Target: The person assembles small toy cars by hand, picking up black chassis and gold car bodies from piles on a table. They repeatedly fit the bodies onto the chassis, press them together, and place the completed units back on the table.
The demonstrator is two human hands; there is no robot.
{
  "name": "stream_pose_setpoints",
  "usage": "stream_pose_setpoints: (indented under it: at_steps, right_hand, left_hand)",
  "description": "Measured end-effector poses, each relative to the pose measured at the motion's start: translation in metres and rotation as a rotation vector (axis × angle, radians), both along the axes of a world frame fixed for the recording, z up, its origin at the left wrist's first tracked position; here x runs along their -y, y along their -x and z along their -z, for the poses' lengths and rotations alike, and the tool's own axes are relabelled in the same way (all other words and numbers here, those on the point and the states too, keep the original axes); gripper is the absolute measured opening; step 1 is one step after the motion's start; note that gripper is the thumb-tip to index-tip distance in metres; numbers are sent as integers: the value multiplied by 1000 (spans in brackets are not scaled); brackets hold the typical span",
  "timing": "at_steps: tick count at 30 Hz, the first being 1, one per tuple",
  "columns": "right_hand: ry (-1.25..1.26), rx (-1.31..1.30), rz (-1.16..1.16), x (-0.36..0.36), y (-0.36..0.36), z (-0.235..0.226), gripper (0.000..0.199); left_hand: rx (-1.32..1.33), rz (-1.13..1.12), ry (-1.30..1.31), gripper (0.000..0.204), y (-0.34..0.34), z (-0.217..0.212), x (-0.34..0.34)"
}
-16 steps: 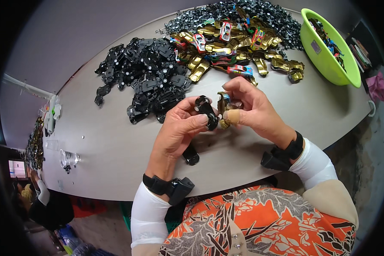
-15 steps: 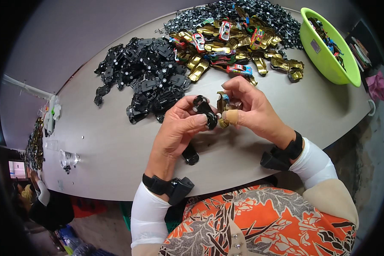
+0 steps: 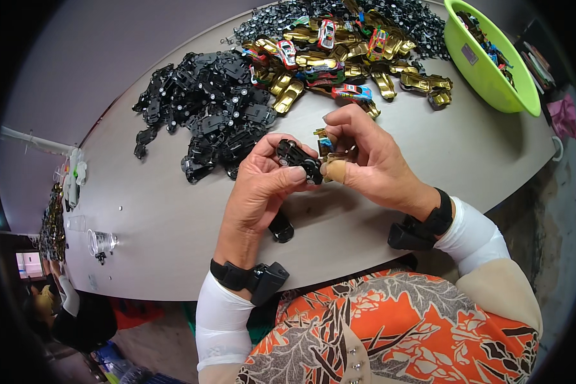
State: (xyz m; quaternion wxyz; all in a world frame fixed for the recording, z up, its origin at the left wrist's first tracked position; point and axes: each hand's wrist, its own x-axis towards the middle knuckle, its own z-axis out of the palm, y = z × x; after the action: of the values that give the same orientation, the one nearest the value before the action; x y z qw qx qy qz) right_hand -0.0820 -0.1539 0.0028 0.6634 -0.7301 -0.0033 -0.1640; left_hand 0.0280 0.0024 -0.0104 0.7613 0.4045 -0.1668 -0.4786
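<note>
Between thumb and fingers of my left hand [image 3: 256, 185] is a black toy car chassis [image 3: 299, 161], slanted, with small wheels showing. My right hand [image 3: 381, 160], a tan bandage on its thumb, pinches a gold toy car body [image 3: 324, 142], partly covered by the fingers. The two parts are close together; whether they touch I cannot tell. Below my left hand another black car part [image 3: 281, 227] lies on the table. Beyond the hands are a heap of black chassis [image 3: 205, 109] and a heap of gold and printed car bodies [image 3: 329, 64].
Many tiny dark parts [image 3: 422, 29] are piled along the far edge of the table [image 3: 173, 249]. A lime green basin [image 3: 525, 96] with car pieces stands at the far right. Clear plastic cups [image 3: 100, 242] sit at the left, and another person's arm [image 3: 66, 291] shows beyond.
The black chassis has turned in my left hand, so more of its wheels shows. Both hands stay close together, still holding their parts. The whole view has shifted slightly.
</note>
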Motion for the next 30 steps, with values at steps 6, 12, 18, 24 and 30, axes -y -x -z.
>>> stream_pose_setpoints:
  at_steps: [6, 12, 18, 24, 30]
  right_hand:
    - [115, -10, -4, -3, 1, -6, 35]
    - [182, -2, -60, -3, 1, -5, 34]
    - [187, -8, -81, -3, 0, -8, 30]
    - [220, -5, -50, -1, 1, -9, 22]
    - [28, -44, 3, 2, -1, 4, 18]
  left_hand:
    - [15, -39, -23, 34, 5, -3, 2]
    - [111, -32, -14, 36, 9, -1, 3]
    - [157, -43, -35, 33, 9, -1, 2]
    - [431, -70, -122, 35, 13, -3, 3]
    - [744, 3, -173, 38, 26, -8, 3]
